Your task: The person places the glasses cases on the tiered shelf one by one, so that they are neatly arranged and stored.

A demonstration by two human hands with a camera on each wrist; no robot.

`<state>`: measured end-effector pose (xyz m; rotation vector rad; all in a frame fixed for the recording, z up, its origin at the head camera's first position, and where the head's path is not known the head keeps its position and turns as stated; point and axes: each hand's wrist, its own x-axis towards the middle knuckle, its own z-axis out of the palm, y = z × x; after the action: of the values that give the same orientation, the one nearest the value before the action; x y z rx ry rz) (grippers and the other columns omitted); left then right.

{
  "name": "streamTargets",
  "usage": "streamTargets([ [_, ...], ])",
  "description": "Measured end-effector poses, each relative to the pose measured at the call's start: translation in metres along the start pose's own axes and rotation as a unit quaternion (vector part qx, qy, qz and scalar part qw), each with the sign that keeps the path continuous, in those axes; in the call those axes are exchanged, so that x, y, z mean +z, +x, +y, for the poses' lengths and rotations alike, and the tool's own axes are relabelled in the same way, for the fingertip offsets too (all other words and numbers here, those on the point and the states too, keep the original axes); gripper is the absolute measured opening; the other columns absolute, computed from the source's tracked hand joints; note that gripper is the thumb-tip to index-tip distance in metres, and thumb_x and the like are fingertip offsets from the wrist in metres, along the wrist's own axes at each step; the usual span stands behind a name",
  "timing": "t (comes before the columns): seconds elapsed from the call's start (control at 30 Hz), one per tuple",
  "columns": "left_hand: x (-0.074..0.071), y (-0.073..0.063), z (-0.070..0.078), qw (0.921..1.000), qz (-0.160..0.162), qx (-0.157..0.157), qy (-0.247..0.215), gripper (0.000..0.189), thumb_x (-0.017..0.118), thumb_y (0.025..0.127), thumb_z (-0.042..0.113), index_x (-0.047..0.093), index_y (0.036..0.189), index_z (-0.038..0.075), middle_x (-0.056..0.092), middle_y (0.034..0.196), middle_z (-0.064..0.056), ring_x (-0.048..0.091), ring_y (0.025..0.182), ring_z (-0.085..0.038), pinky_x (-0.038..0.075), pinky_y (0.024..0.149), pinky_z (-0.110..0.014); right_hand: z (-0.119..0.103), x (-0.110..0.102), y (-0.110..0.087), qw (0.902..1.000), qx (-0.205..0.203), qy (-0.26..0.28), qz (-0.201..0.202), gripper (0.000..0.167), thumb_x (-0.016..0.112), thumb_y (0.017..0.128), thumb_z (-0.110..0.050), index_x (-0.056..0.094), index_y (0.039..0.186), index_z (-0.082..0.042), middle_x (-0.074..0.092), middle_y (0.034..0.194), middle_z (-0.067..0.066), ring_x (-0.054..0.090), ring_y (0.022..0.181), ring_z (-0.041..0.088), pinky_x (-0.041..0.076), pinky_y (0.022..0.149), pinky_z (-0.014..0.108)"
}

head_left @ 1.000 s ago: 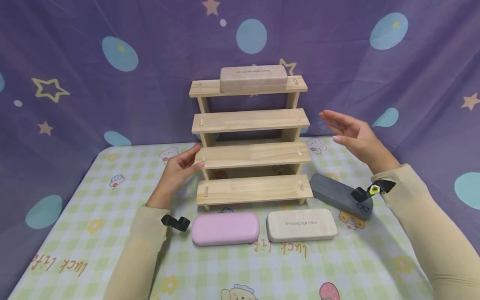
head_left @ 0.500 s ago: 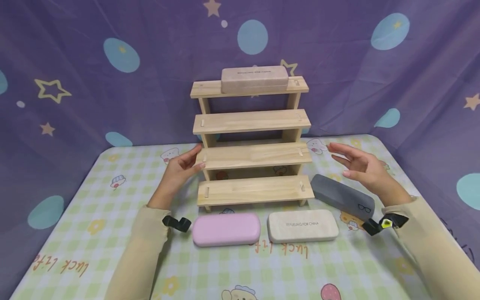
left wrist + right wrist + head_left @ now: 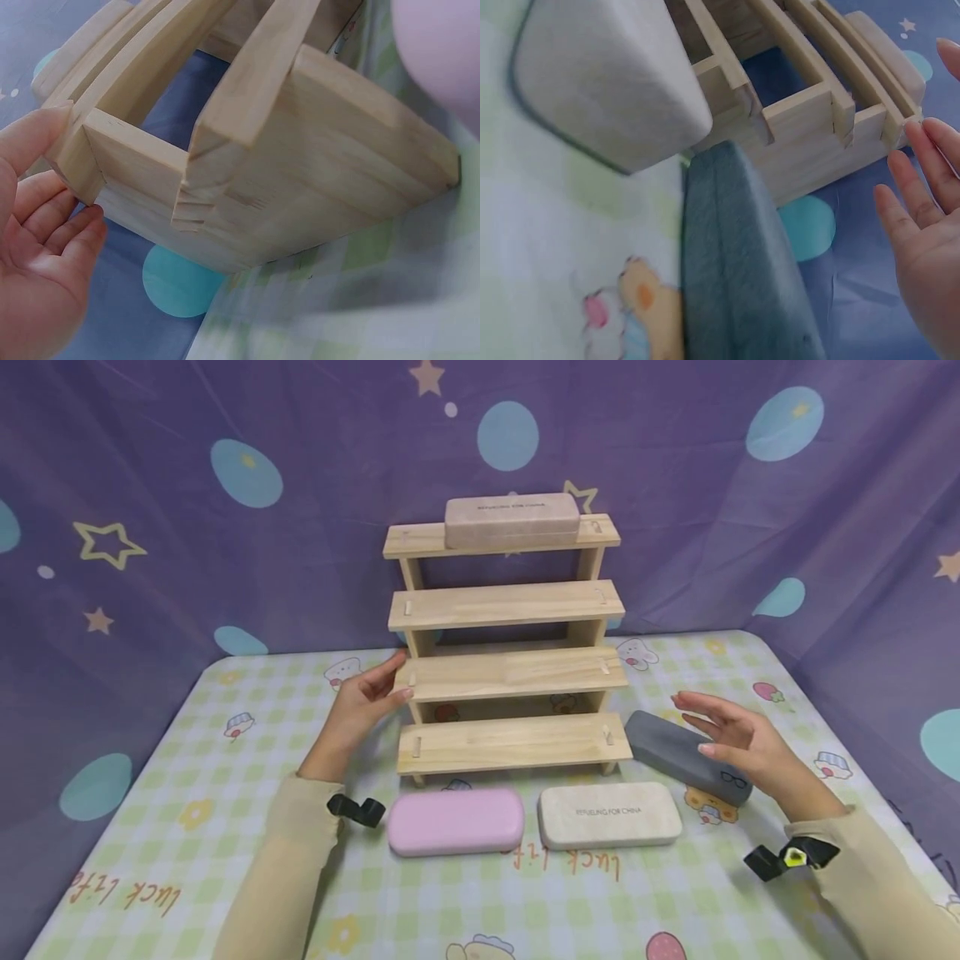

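Observation:
A four-step wooden display shelf (image 3: 510,675) stands at the back of the table. My left hand (image 3: 366,700) grips the left end of its second step from the bottom, thumb (image 3: 34,135) on the board's end and fingers curled behind. On the top step lies a beige-pink glasses case (image 3: 512,521). My right hand (image 3: 742,743) hovers over the dark grey glasses case (image 3: 675,750), its fingers extended and holding nothing. That grey case lies slanted beside the shelf's right foot. In front of the shelf lie a pink glasses case (image 3: 456,822) and a cream one (image 3: 610,815) with printed lettering.
A green-and-white checked cloth (image 3: 247,827) with cartoon prints covers the table. Behind it hangs a purple curtain (image 3: 322,568) with stars and blue dots, close to the back of the shelf.
My right hand has come down and slightly right, from beside the upper steps to over the grey case. The left hand keeps its hold on the shelf; the cases stay in place.

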<state>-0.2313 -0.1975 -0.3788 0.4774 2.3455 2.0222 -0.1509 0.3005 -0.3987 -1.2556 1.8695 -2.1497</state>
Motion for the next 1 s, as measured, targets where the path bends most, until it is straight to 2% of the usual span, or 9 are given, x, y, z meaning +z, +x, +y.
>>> streamTargets([
  [0.27, 0.001, 0.001, 0.000, 0.9999, -0.002, -0.002, -0.012, 0.056, 0.062, 0.088, -0.001, 0.039, 0.139, -0.007, 0.037, 0.146, -0.014, 0.035, 0.135, -0.023, 0.032, 0.109, -0.024, -0.002, -0.001, -0.023, 0.9989, 0.037, -0.018, 0.019, 0.056, 0.043, 0.081, 0.029, 0.026, 0.134, 0.024, 0.044, 0.142, 0.015, 0.041, 0.132, 0.019, 0.036, 0.108, 0.025],
  [0.5, 0.000, 0.000, 0.001, 0.9999, 0.001, -0.006, -0.016, 0.056, 0.063, 0.088, -0.001, 0.039, 0.139, -0.006, 0.037, 0.146, -0.014, 0.035, 0.135, -0.024, 0.034, 0.107, -0.021, -0.007, -0.005, -0.043, 0.9895, 0.120, -0.053, 0.060, 0.054, 0.045, 0.082, 0.027, 0.033, 0.134, 0.019, 0.050, 0.138, 0.001, 0.046, 0.129, 0.013, 0.038, 0.105, 0.022],
  [0.7, -0.001, -0.001, 0.000, 0.9998, 0.005, -0.007, -0.019, 0.057, 0.063, 0.088, 0.000, 0.039, 0.139, -0.005, 0.038, 0.146, -0.013, 0.036, 0.135, -0.024, 0.034, 0.107, -0.021, -0.006, -0.005, -0.050, 0.9852, 0.117, -0.081, 0.095, 0.053, 0.048, 0.081, 0.028, 0.037, 0.132, 0.018, 0.054, 0.134, 0.003, 0.049, 0.126, 0.013, 0.040, 0.102, 0.019],
  [0.87, -0.001, -0.001, -0.001, 0.9998, 0.005, -0.007, -0.017, 0.057, 0.063, 0.088, 0.000, 0.039, 0.139, -0.005, 0.038, 0.146, -0.014, 0.037, 0.135, -0.024, 0.032, 0.108, -0.022, -0.006, -0.003, -0.055, 0.9741, 0.124, -0.133, 0.135, 0.053, 0.053, 0.079, 0.026, 0.042, 0.130, 0.017, 0.053, 0.133, 0.003, 0.047, 0.125, 0.009, 0.037, 0.101, 0.014],
  [1.0, 0.000, -0.001, -0.001, 0.9998, 0.004, -0.006, -0.018, 0.058, 0.064, 0.087, 0.000, 0.039, 0.139, -0.006, 0.037, 0.146, -0.014, 0.036, 0.135, -0.024, 0.032, 0.108, -0.022, -0.002, -0.002, -0.058, 0.9582, 0.133, -0.202, 0.152, 0.058, 0.059, 0.076, 0.025, 0.042, 0.131, 0.015, 0.049, 0.135, 0.002, 0.039, 0.129, 0.006, 0.032, 0.103, 0.013],
])
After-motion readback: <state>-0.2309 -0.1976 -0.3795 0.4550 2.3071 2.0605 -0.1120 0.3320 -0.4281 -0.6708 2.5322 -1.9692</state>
